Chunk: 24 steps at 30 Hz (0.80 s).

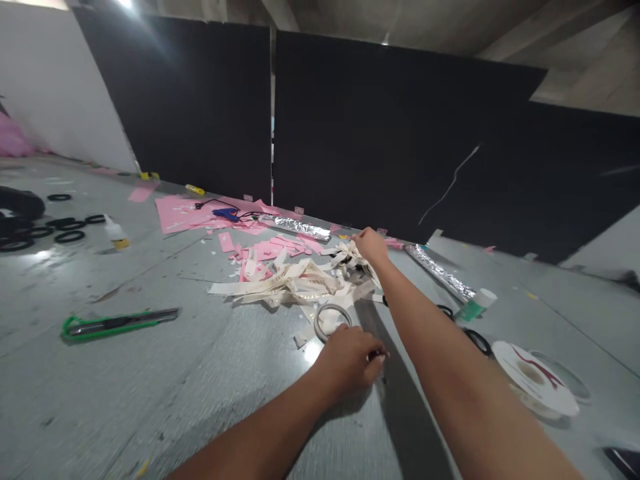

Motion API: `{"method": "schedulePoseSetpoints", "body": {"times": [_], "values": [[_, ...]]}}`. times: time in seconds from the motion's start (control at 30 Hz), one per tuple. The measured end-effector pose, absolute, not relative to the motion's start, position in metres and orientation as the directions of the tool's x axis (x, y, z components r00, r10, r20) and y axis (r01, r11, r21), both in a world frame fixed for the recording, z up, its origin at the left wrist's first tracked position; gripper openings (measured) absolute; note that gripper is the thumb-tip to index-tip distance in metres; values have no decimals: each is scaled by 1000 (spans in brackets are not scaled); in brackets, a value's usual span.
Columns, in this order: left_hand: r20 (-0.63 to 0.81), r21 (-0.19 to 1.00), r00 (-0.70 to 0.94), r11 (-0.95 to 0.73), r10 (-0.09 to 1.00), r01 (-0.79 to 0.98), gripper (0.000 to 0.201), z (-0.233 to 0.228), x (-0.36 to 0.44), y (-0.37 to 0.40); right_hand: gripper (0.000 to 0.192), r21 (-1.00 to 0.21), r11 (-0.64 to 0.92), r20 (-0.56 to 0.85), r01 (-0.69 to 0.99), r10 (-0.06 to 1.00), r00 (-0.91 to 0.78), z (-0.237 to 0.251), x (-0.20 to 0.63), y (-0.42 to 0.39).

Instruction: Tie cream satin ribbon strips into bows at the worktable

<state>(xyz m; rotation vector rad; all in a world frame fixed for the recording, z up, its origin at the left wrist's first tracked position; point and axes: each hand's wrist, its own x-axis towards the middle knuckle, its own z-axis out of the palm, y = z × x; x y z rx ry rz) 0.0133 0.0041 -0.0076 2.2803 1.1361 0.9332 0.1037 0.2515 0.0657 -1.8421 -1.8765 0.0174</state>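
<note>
My left hand (350, 357) is low over the grey surface, fingers curled towards the thumb. Whatever may be between those fingertips is too small to name. Just behind its knuckles lies a pale tape ring (320, 325). My right hand (371, 245) reaches farther out, closed at the right end of a tangled heap of cream printed ribbon (300, 283). Its fingertips point down at the strips and are partly hidden, so a held strip cannot be confirmed.
A green utility knife (120, 325) lies left, near a small glue bottle (116, 233) and black rings (70, 236). Pink paper (180, 212), a blue glue gun (227, 214) and foil rolls (295, 227) lie along the black wall. A ribbon spool (525, 363) and green-labelled container (477, 305) stand right.
</note>
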Motion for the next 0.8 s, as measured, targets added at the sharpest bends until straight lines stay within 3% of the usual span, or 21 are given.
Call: {"method": "schedulePoseSetpoints", "body": {"times": [0.17, 0.37, 0.53, 0.63, 0.8], "values": [[407, 679, 393, -561, 825, 474, 18, -7, 12, 6, 19, -419, 241, 468, 876, 883, -19, 83, 112, 192], [411, 749, 284, -498, 866, 437, 24, -3, 2, -1, 24, -577, 474, 589, 665, 806, -63, 68, 124, 92], [469, 666, 249, -525, 847, 530, 24, 7, -8, -6, 27, -676, 442, 541, 590, 841, -10, 26, 139, 37], [536, 594, 156, -502, 830, 629, 25, 14, -23, 1, 23, -609, 425, 549, 670, 835, -31, 4, 150, 27], [722, 503, -194, -312, 664, 806, 35, 22, -71, 23, 24, -633, 383, 522, 672, 853, 5, -5, 155, 28]]}}
